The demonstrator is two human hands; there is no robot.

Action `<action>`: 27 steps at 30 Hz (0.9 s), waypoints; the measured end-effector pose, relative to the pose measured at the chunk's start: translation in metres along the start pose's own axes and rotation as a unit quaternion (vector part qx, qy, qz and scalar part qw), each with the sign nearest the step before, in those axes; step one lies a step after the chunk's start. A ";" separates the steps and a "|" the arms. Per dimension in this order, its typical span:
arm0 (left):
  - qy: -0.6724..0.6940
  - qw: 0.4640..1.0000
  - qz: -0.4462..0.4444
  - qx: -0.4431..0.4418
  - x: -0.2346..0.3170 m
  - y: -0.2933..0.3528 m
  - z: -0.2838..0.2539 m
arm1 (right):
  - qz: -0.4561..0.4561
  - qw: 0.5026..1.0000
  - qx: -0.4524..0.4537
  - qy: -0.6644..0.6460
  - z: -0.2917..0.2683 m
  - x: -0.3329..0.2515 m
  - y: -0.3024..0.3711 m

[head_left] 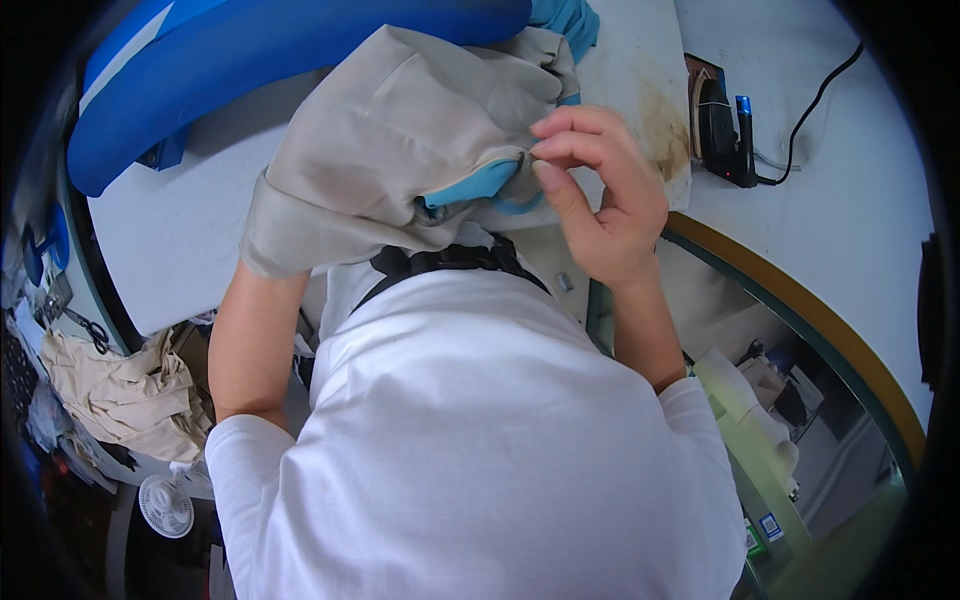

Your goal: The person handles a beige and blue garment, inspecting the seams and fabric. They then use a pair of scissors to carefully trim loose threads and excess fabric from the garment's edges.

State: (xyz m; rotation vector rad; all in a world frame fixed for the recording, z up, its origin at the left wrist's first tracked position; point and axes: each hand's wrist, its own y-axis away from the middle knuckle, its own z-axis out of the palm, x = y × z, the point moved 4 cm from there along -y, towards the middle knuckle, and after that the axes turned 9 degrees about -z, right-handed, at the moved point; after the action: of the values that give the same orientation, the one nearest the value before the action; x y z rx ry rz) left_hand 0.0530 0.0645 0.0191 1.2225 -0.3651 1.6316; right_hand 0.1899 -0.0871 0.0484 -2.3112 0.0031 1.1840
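A light grey garment [370, 140] with a turquoise inner band [475, 185] is bunched up in front of me. My left forearm [260, 340] goes up into it, and the cloth covers my left hand completely, so its fingers are hidden. On the garment's right side, my right hand [610, 190] is closed in a pinch, thumb and forefinger tips meeting at the cloth's edge beside the turquoise band. The other fingers of that hand curl loosely. Behind the garment lies a bit of turquoise cloth [572, 22].
A long blue padded board [300, 45] spans the far left above the white table [160, 240]. At right, a black corded device [720, 135] resembling an iron stands on the tabletop. Scissors [90, 328], beige cloth [130, 395] and a white fan [166, 506] are at left.
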 end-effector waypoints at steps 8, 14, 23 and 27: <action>-0.011 1.000 0.007 -0.003 0.001 0.002 0.000 | -0.157 0.977 -0.039 0.138 0.010 -0.004 -0.008; -0.026 1.000 0.010 -0.007 0.002 0.005 0.002 | -0.125 0.981 -0.030 0.143 0.007 -0.003 -0.006; -0.030 0.999 -0.005 -0.014 -0.013 0.012 0.010 | -0.088 0.987 -0.007 0.131 0.011 0.007 -0.002; -0.025 1.000 -0.010 -0.006 -0.019 0.016 0.011 | -0.068 0.990 -0.013 0.126 0.012 0.010 -0.001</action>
State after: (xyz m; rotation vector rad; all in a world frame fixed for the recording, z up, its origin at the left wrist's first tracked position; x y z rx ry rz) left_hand 0.0452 0.0392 0.0126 1.2557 -0.3919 1.5816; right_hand 0.1870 -0.0785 0.0352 -2.4271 -0.0779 0.8233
